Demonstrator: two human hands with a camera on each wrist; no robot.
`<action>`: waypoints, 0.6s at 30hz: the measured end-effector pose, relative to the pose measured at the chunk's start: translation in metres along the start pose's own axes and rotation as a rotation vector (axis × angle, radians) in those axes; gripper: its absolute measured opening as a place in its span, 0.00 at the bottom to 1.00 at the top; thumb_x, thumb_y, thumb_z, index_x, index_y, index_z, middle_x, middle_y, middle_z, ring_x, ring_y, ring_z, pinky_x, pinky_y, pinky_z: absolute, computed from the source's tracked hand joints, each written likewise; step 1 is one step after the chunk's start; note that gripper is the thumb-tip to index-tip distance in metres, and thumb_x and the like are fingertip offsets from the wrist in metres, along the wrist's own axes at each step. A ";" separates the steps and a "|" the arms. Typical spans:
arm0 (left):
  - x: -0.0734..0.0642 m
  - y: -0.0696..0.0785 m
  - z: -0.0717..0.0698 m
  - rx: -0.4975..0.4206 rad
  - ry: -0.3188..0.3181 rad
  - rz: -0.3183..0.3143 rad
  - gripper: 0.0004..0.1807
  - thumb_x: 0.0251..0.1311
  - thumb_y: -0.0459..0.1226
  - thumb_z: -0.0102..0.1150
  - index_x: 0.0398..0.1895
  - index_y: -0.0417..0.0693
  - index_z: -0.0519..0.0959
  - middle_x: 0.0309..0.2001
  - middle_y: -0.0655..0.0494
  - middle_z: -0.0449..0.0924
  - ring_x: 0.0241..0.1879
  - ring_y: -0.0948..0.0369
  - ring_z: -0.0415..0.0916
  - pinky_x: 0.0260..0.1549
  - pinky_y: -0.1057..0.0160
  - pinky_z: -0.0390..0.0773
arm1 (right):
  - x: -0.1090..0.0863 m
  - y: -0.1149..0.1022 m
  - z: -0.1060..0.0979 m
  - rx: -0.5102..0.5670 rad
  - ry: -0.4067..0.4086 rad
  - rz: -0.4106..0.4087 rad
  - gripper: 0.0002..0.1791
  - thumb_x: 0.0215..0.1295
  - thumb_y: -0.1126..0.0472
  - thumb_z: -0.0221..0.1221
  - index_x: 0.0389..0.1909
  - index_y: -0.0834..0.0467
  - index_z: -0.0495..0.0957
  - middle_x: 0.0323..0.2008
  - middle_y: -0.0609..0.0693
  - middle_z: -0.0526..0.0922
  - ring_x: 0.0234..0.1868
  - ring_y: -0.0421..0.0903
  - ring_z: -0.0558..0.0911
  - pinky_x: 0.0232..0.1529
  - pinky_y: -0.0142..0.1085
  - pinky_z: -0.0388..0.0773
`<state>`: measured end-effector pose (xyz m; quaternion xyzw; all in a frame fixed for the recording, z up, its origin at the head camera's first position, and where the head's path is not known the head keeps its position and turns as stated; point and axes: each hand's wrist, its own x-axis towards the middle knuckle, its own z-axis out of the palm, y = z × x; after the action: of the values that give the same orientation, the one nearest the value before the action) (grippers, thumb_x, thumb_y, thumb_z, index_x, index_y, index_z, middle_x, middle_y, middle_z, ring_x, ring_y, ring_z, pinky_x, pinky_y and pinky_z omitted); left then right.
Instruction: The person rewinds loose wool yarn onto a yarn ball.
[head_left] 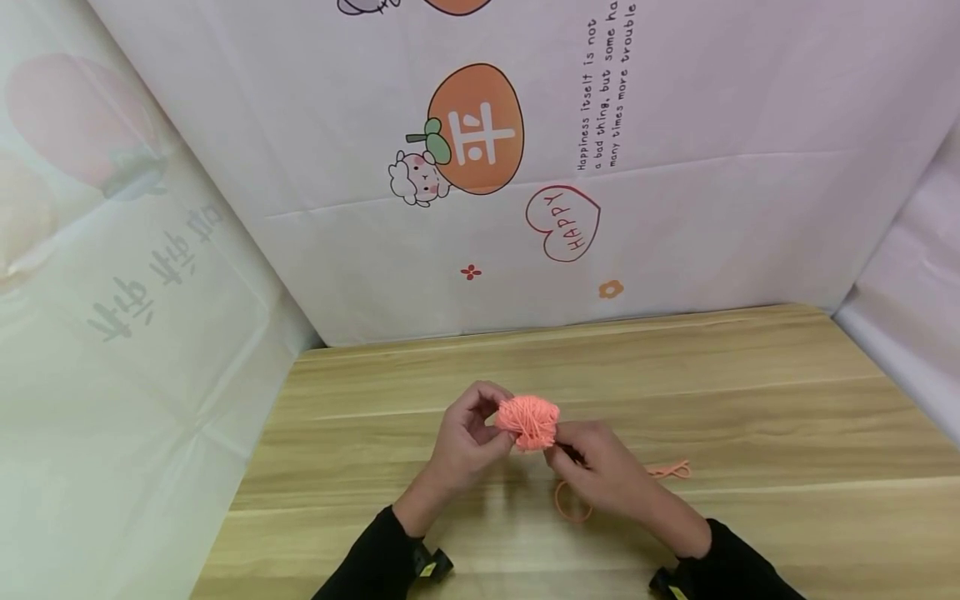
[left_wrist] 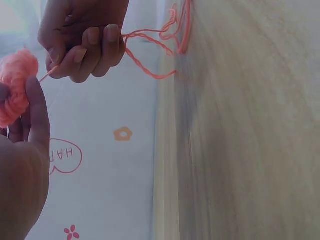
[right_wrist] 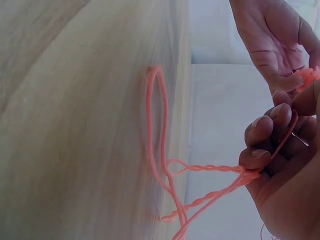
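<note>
A small coral-pink bundle of wound yarn point(head_left: 528, 422) is held up over the table. My left hand point(head_left: 467, 437) pinches its left side between thumb and fingers. At its right edge is my right hand point(head_left: 603, 468), its fingers curled round a strand of the yarn point(left_wrist: 47, 75) that runs from the bundle. From the underside of the right fist, twisted yarn ends point(right_wrist: 210, 168) and a long loop point(right_wrist: 150, 115) hang down to the tabletop. In the left wrist view the bundle point(left_wrist: 19, 85) sits between my left thumb and fingers.
The wood-grain table point(head_left: 360, 400) spreads beneath both hands. Behind it rises a white printed cloth point(head_left: 675, 233) with cartoon figures and lettering, and another white cloth point(head_left: 225, 375) hangs at the left. Black sleeves cover both forearms, with a small dark device point(head_left: 433, 565) at the left wrist.
</note>
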<state>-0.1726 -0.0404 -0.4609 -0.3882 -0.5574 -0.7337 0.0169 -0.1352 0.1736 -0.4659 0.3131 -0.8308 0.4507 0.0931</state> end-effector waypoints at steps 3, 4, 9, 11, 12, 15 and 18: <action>0.000 0.001 0.001 0.068 0.047 -0.029 0.17 0.53 0.17 0.56 0.46 0.34 0.69 0.45 0.40 0.71 0.44 0.52 0.72 0.32 0.62 0.82 | 0.000 -0.001 0.000 -0.005 -0.005 0.002 0.18 0.70 0.65 0.52 0.21 0.44 0.68 0.17 0.36 0.64 0.16 0.33 0.63 0.17 0.25 0.61; 0.000 0.001 0.001 0.092 0.067 -0.047 0.18 0.52 0.17 0.56 0.46 0.35 0.69 0.45 0.41 0.71 0.44 0.53 0.72 0.31 0.63 0.82 | 0.000 -0.002 0.000 -0.004 -0.006 0.003 0.18 0.70 0.65 0.53 0.21 0.44 0.67 0.17 0.36 0.63 0.16 0.33 0.63 0.17 0.25 0.61; 0.002 0.005 0.004 0.170 0.163 -0.145 0.19 0.50 0.15 0.55 0.45 0.37 0.71 0.44 0.44 0.73 0.42 0.52 0.73 0.31 0.66 0.81 | -0.001 -0.002 0.000 -0.002 -0.010 0.013 0.18 0.69 0.66 0.53 0.22 0.43 0.67 0.17 0.35 0.64 0.16 0.33 0.63 0.17 0.25 0.62; 0.003 0.010 0.005 0.189 0.189 -0.169 0.19 0.50 0.15 0.55 0.44 0.36 0.71 0.43 0.43 0.73 0.41 0.51 0.73 0.30 0.66 0.81 | 0.000 -0.002 -0.001 -0.004 -0.009 0.019 0.18 0.69 0.66 0.53 0.22 0.42 0.68 0.17 0.35 0.64 0.16 0.33 0.63 0.17 0.25 0.62; 0.004 0.012 0.006 0.204 0.196 -0.180 0.18 0.50 0.15 0.55 0.44 0.36 0.71 0.42 0.43 0.73 0.41 0.51 0.73 0.29 0.66 0.81 | -0.001 -0.002 -0.001 -0.004 -0.007 0.021 0.18 0.69 0.66 0.53 0.22 0.42 0.68 0.17 0.35 0.65 0.16 0.33 0.63 0.17 0.25 0.62; 0.006 0.019 0.008 0.259 0.192 -0.203 0.17 0.50 0.17 0.56 0.43 0.36 0.72 0.41 0.44 0.73 0.40 0.50 0.73 0.29 0.65 0.81 | -0.001 -0.002 -0.001 0.001 -0.006 0.028 0.17 0.69 0.65 0.53 0.23 0.43 0.70 0.17 0.35 0.65 0.16 0.34 0.64 0.17 0.25 0.62; 0.007 0.022 0.009 0.299 0.175 -0.221 0.17 0.50 0.17 0.56 0.42 0.37 0.72 0.40 0.46 0.74 0.40 0.50 0.74 0.28 0.63 0.81 | -0.001 -0.002 -0.002 0.013 -0.009 0.018 0.16 0.70 0.65 0.53 0.23 0.44 0.70 0.17 0.37 0.65 0.15 0.36 0.64 0.17 0.26 0.62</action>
<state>-0.1622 -0.0388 -0.4385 -0.2526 -0.6957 -0.6712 0.0421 -0.1335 0.1750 -0.4640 0.3084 -0.8311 0.4553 0.0832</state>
